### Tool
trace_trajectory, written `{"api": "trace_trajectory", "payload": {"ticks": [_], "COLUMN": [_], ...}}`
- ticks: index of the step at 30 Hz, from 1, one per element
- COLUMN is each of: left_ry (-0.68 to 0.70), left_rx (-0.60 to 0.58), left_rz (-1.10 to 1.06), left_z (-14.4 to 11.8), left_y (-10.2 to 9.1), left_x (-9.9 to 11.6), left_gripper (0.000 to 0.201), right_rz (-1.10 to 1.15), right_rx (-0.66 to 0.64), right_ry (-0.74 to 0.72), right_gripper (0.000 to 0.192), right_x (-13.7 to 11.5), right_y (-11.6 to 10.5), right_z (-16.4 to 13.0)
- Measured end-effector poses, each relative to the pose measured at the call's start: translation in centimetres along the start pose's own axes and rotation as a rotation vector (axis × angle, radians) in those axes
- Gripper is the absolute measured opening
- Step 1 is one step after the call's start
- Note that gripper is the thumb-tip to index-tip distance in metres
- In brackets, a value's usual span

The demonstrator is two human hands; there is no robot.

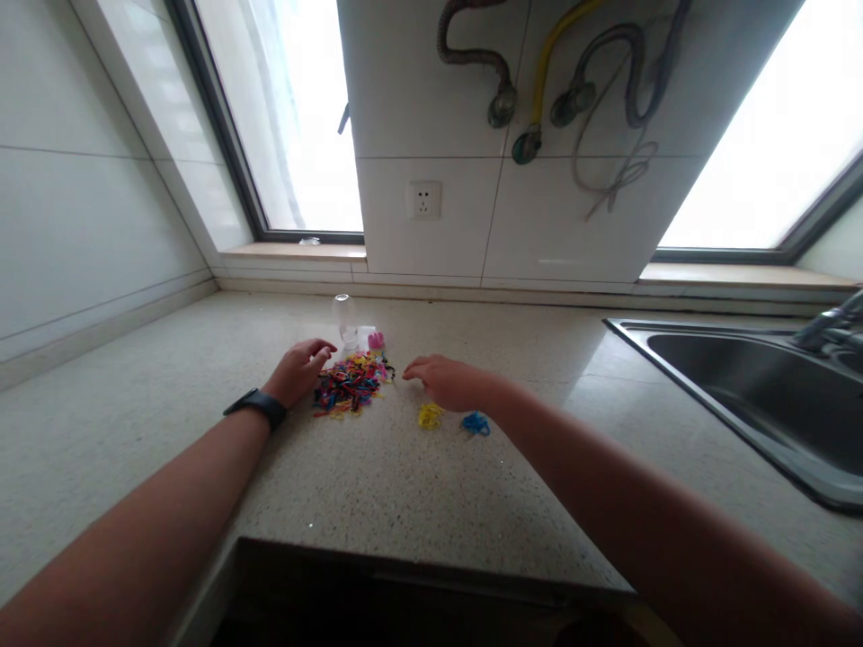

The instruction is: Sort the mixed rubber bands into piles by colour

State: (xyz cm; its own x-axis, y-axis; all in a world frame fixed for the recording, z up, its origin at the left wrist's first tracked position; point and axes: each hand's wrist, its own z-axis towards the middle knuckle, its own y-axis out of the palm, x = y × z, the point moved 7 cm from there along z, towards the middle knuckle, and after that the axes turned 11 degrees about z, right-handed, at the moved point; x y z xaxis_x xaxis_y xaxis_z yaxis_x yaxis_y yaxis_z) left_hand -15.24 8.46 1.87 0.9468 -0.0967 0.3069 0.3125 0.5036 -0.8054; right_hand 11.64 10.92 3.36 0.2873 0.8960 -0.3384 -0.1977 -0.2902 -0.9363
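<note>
A heap of small multicoloured rubber bands (351, 385) lies loosely spread on the speckled countertop (378, 485). At its left edge is my left hand (300, 373), fingers loosely apart and holding nothing that I can see. My right hand (441, 381) hovers just right of the heap, its fingers stretched toward it and no held thing visible. Below that hand lies a little pile of yellow rubber bands (430, 415). A small blue pile (475, 423) sits farther right, under the wrist. Behind the heap stand a clear bottle (346, 323) and a pink cap (376, 340).
A steel sink (742, 386) with a faucet (832, 323) is set into the counter at right. Hoses and valves (526, 144) hang on the tiled wall above a socket (424, 200). The counter's front edge (404, 562) borders a dark opening.
</note>
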Motion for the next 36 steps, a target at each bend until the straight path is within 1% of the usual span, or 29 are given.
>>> {"api": "trace_trajectory", "payload": {"ticks": [4,8,11,14,21,24,27,29,32,36], "left_ry": [-0.003,0.005,0.01,0.01,-0.002,-0.008,0.002,0.01,0.021,0.03], "left_rx": [-0.006,-0.007,-0.009,-0.009,-0.012,-0.01,-0.008,-0.011,-0.016,-0.022], "left_rz": [0.01,0.017,0.018,0.018,0.024,0.03,0.036,0.039,0.03,0.032], "left_z": [0.0,0.0,0.0,0.0,0.0,0.0,0.0,0.0,-0.1,-0.1], "left_y": [0.1,0.2,0.1,0.1,0.1,0.1,0.0,0.0,0.0,0.1], "left_x": [-0.2,-0.1,0.1,0.2,0.0,0.0,0.2,0.4,0.6,0.7], "left_gripper": [0.04,0.04,0.039,0.039,0.039,0.039,0.039,0.039,0.039,0.037], "right_rz": [0.072,0.12,0.14,0.139,0.092,0.098,0.111,0.125,0.168,0.22], "right_rx": [0.046,0.07,0.087,0.093,0.085,0.072,0.046,0.027,0.033,0.025], "right_ry": [0.007,0.013,0.003,-0.01,-0.06,-0.047,-0.021,0.003,0.043,0.061], "right_gripper": [0.051,0.05,0.048,0.047,0.048,0.048,0.046,0.043,0.038,0.038], "right_x": [0.1,-0.4,-0.9,-1.2,-1.4,-1.6,-1.8,-1.7,-1.2,-0.8], "right_y": [-1.3,-2.6,-3.1,-3.0,-1.8,-1.9,-2.5,-2.9,-3.3,-2.7], "right_z": [-1.4,-2.9,-3.4,-2.9,0.2,0.3,-0.7,-1.9,-4.0,-6.6]}}
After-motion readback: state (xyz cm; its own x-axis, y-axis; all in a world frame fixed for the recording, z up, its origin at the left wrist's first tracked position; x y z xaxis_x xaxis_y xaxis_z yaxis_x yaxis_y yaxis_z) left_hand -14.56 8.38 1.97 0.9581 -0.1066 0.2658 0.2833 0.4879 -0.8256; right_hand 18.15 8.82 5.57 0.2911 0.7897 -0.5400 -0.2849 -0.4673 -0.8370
